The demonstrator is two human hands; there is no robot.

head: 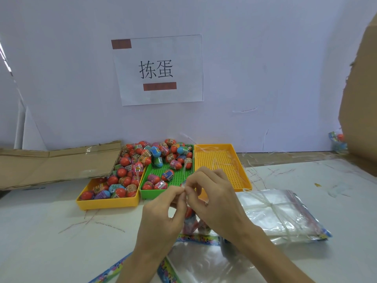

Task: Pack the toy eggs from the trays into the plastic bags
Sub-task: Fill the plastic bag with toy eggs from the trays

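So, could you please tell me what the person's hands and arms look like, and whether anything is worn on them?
Both are bare: the left hand and right hand show no gloves, rings or watch, and no sleeves cover the forearms as far as the picture's lower edge. The fingers are slender, with short, plain nails. No marks or bands are visible on either wrist.

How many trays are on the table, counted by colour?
Yellow trays: 2, one full of toy eggs, one without eggs
Green tray: 1
Total: 3
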